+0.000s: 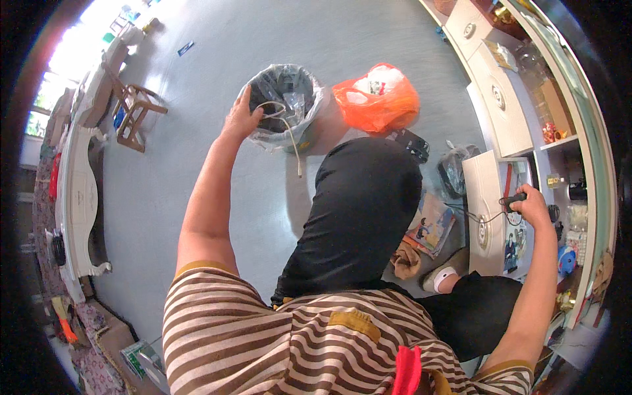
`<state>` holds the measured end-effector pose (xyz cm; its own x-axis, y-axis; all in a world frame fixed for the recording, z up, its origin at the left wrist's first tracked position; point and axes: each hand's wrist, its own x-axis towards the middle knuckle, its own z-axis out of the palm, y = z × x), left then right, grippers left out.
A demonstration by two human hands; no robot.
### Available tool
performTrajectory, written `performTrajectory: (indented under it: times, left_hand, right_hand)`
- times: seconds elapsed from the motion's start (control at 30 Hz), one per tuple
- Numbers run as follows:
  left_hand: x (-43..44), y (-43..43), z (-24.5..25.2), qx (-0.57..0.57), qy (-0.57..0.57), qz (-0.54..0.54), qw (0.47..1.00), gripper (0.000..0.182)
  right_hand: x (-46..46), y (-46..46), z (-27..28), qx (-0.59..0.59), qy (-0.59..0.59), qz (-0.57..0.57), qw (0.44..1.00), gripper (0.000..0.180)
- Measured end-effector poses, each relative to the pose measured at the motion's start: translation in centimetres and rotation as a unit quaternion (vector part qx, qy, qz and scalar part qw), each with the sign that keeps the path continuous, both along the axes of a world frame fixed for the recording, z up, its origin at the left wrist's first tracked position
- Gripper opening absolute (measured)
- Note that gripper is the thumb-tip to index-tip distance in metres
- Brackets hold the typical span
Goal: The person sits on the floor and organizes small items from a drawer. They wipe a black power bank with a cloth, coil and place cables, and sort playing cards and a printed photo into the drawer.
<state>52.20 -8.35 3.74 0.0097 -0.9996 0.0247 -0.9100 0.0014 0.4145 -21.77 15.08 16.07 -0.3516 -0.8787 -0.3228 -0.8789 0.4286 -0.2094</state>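
Observation:
My left hand (243,117) rests on the left rim of a bin (318,96) lined with a translucent plastic bag, its fingers spread. A white cable (291,132) hangs over the bin's near rim, its loop beside my thumb; clear plastic lies inside. Over at the right, my right hand (532,205) holds a small black object (516,198) with a thin black cable (476,217), above an open drawer (480,173) of a white cabinet. Flat items, one a picture (513,249), lie in the drawer. The cable runs from the drawer's front towards the floor.
An orange plastic bag (377,111) with white contents stands right of the bin. Near my knee lie a black object (412,143), a dark plastic bag (454,165) and a colourful printed bag (433,222). A wooden chair (136,111) and a white table (81,202) stand at the left.

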Motion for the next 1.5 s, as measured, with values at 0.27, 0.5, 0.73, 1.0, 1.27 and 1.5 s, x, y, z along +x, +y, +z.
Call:
performTrajectory:
  times: [0.27, 0.5, 0.73, 1.0, 1.27, 1.5]
  left_hand:
    - [5.3, 4.0, -3.8, -0.047, 0.327, 0.198, 0.923, 0.08]
    - [3.5, 8.6, -6.9, 0.144, 0.55, 0.238, 0.787, 0.074]
    - [1.4, 10.9, -9.4, 0.205, 0.434, 0.227, 0.847, 0.049]
    - [-8.0, 16.5, -6.2, 0.341, 0.59, 0.089, 0.726, 0.056]
    - [-6.2, 10.5, -1.9, 0.084, 0.352, 0.08, 0.929, 0.038]
    - [-5.7, 3.4, 0.6, 0.038, -0.176, 0.001, 0.984, 0.033]
  right_hand:
    - [-0.7, -0.4, -0.7, 0.019, -0.034, -0.017, 0.999, 0.037]
    - [-0.7, -0.2, -0.6, 0.02, -0.042, -0.03, 0.998, 0.038]
    - [0.1, -0.1, -0.3, 0.032, -0.03, -0.032, 0.999, 0.042]
    - [-1.1, 0.0, 0.2, -0.003, -0.107, -0.041, 0.993, 0.032]
    - [-2.8, 1.9, 3.5, -0.045, -0.364, -0.154, 0.918, 0.04]
    - [0.2, 3.6, 7.4, -0.138, -0.441, -0.12, 0.879, 0.046]
